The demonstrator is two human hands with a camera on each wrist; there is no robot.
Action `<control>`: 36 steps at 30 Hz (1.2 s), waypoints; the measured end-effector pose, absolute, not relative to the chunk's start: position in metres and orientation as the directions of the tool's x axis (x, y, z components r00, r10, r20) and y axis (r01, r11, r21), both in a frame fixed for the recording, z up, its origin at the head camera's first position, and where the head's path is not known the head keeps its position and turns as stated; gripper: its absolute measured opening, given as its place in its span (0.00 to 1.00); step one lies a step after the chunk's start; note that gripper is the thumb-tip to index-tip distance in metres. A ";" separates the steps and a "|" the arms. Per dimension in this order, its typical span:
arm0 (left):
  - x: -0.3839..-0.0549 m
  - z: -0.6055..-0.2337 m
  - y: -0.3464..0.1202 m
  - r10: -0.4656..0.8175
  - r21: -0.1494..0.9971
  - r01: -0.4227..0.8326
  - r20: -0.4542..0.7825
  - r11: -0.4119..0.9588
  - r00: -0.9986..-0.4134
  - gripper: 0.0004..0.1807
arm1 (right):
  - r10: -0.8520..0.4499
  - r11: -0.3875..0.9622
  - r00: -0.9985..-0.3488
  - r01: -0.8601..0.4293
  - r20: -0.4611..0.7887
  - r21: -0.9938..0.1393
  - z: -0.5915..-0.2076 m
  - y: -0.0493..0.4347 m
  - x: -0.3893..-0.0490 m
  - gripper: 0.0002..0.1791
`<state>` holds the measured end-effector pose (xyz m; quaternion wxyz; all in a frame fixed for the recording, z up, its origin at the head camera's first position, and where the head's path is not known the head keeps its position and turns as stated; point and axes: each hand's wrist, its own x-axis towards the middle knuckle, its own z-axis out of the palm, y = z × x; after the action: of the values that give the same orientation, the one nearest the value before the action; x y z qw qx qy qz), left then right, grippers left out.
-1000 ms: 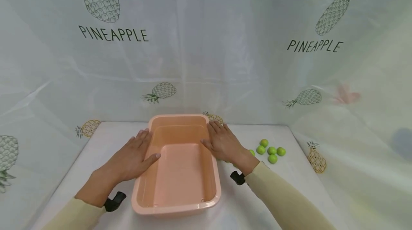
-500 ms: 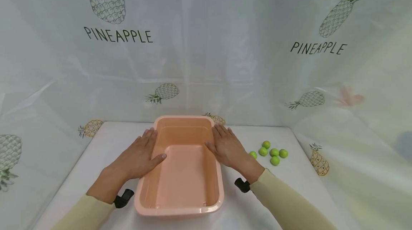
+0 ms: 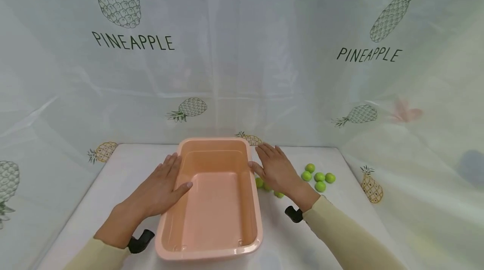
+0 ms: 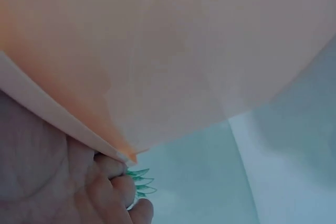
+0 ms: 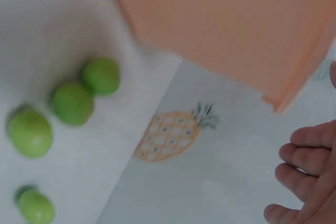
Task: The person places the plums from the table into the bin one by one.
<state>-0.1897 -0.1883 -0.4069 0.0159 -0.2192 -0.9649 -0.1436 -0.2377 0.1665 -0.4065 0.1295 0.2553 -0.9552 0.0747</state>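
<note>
A peach-pink plastic basin (image 3: 208, 255) stands on the white table, its long sides pointing away from me. My left hand (image 3: 156, 190) lies along its left rim, fingers straight and thumb reaching over the inside. In the left wrist view the palm (image 4: 42, 166) rests against the rim. Just off the right rim, my right hand (image 3: 277, 173) has straight fingers, with the thumb tip overlapping the edge. The right wrist view shows the right hand's fingers (image 5: 310, 156) apart from the basin wall (image 5: 220, 19), holding nothing.
Several green limes (image 3: 319, 186) lie on the table to the right. More limes (image 3: 259, 182) sit between the basin and my right hand, partly hidden by it. A pineapple-printed curtain (image 3: 257, 72) hangs behind the table's far edge.
My right hand has come away from the basin's right rim, moving rightward. The basin has shifted slightly right and toward me, with the left hand staying at its left rim.
</note>
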 end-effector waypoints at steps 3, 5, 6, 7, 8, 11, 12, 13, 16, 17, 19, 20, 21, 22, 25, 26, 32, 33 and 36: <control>-0.190 -0.406 -0.192 0.423 0.275 0.434 0.099 0.858 -0.901 0.47 | -0.451 0.872 -0.842 -0.486 0.295 -0.057 -0.411 0.180 -0.245 0.36; -0.189 -0.405 -0.194 0.425 0.267 0.436 0.100 0.859 -0.899 0.46 | -0.454 0.876 -0.842 -0.482 0.292 -0.027 -0.417 0.188 -0.250 0.35; -0.188 -0.405 -0.196 0.427 0.256 0.438 0.103 0.862 -0.899 0.46 | -0.457 0.878 -0.843 -0.479 0.285 -0.010 -0.420 0.191 -0.252 0.34; -0.187 -0.404 -0.197 0.428 0.245 0.439 0.102 0.864 -0.898 0.45 | -0.465 0.876 -0.838 -0.482 0.286 0.012 -0.425 0.194 -0.254 0.34; -0.186 -0.404 -0.198 0.427 0.235 0.439 0.102 0.867 -0.899 0.45 | -0.476 0.872 -0.832 -0.488 0.286 0.034 -0.431 0.196 -0.255 0.34; -0.183 -0.404 -0.202 0.426 0.212 0.438 0.103 0.873 -0.899 0.45 | -0.511 0.856 -0.807 -0.510 0.295 0.087 -0.451 0.200 -0.259 0.34; -0.183 -0.404 -0.203 0.428 0.210 0.441 0.104 0.873 -0.898 0.44 | -0.523 0.850 -0.797 -0.516 0.301 0.109 -0.458 0.201 -0.260 0.34; -0.183 -0.404 -0.203 0.430 0.208 0.443 0.106 0.872 -0.896 0.44 | -0.535 0.842 -0.785 -0.524 0.312 0.127 -0.466 0.202 -0.261 0.34; -0.183 -0.405 -0.203 0.445 0.201 0.459 0.112 0.866 -0.889 0.41 | -0.556 0.829 -0.771 -0.539 0.311 0.147 -0.482 0.199 -0.263 0.34; -0.183 -0.405 -0.203 0.450 0.196 0.464 0.114 0.864 -0.886 0.41 | -0.561 0.826 -0.770 -0.544 0.304 0.148 -0.487 0.198 -0.264 0.33; -0.182 -0.405 -0.203 0.456 0.180 0.470 0.115 0.864 -0.883 0.39 | -0.570 0.820 -0.768 -0.553 0.291 0.145 -0.495 0.195 -0.266 0.32; -0.182 -0.405 -0.203 0.457 0.169 0.471 0.116 0.866 -0.882 0.38 | -0.573 0.818 -0.769 -0.556 0.284 0.145 -0.499 0.193 -0.266 0.31; -0.181 -0.405 -0.202 0.457 0.158 0.471 0.117 0.868 -0.882 0.38 | -0.574 0.818 -0.770 -0.556 0.277 0.149 -0.502 0.192 -0.266 0.30; -0.181 -0.405 -0.202 0.456 0.149 0.470 0.118 0.870 -0.882 0.38 | -0.575 0.817 -0.772 -0.555 0.271 0.156 -0.505 0.191 -0.266 0.29; -0.180 -0.405 -0.200 0.457 0.120 0.471 0.124 0.874 -0.881 0.37 | -0.574 0.819 -0.778 -0.543 0.256 0.187 -0.513 0.190 -0.265 0.28; -0.180 -0.404 -0.198 0.457 0.111 0.470 0.127 0.876 -0.880 0.37 | -0.574 0.819 -0.779 -0.538 0.252 0.199 -0.515 0.189 -0.265 0.28; -0.177 -0.400 -0.194 0.445 0.085 0.462 0.161 0.883 -0.881 0.36 | -0.585 0.809 -0.773 -0.536 0.245 0.239 -0.522 0.189 -0.264 0.26; -0.176 -0.399 -0.193 0.443 0.089 0.461 0.165 0.883 -0.881 0.36 | -0.588 0.807 -0.771 -0.538 0.244 0.245 -0.523 0.189 -0.265 0.26; -0.176 -0.398 -0.193 0.438 0.104 0.457 0.167 0.883 -0.884 0.35 | -0.593 0.803 -0.769 -0.539 0.241 0.256 -0.525 0.188 -0.266 0.24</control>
<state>-0.1759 -0.1927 -0.3982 0.0692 -0.2312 -0.9679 -0.0704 -0.2655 0.1882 -0.5254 0.1563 0.3021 -0.9364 -0.0861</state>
